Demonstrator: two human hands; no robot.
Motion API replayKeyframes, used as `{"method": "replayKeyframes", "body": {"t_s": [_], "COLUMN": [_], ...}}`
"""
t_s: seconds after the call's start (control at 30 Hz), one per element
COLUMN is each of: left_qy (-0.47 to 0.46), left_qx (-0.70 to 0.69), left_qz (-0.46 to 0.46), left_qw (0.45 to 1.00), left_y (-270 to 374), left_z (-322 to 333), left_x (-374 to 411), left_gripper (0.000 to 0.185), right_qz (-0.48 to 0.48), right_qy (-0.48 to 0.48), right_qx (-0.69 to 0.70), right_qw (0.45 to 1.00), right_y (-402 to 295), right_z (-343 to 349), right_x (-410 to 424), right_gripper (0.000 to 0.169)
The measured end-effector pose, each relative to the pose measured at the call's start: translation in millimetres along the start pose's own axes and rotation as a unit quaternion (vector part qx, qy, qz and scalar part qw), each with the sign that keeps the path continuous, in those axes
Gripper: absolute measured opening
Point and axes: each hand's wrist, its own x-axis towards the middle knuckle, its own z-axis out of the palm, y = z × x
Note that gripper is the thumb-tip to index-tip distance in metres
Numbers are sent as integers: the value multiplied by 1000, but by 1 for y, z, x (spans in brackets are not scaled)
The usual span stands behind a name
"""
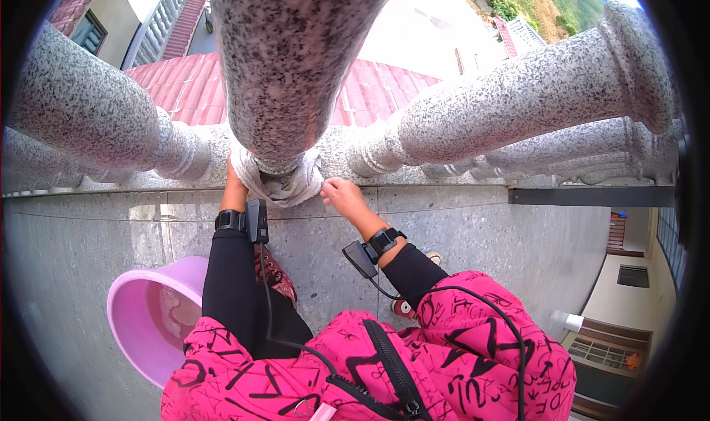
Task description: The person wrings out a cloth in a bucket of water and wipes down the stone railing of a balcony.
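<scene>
A wet-looking whitish cloth (294,190) is looped around the narrow base of the middle granite baluster (277,71). At the cloth's left side is my left hand (236,179), its fingers hidden behind the cloth and the baluster, so its grip does not show. My right hand (343,195) is just right of the cloth, fingers bent inward; whether they pinch the cloth's edge is unclear. Both wrists wear black straps with small cabled devices.
Granite balusters (510,99) stand on both sides along a stone base rail. A pink plastic basin (119,315) with soapy water sits on the grey tiled floor (327,254) at lower left. Red roof tiles (383,88) lie beyond the balustrade.
</scene>
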Motion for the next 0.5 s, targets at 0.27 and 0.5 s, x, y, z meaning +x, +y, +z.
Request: {"method": "replayKeyframes", "body": {"t_s": [0.27,0.5], "left_qy": [14,-37], "left_qx": [-233,-220], "left_qz": [-94,138], "left_qw": [968,965], "left_y": [-9,130], "left_z": [-9,68], "left_x": [-2,-6], "left_gripper": [38,40], "right_qz": [62,-407], "right_qy": [22,344], "right_qx": [259,190], "right_qw": [964,825], "right_y": [-13,-130], "right_z": [48,-68], "right_x": [10,-77], "right_gripper": [26,30]}}
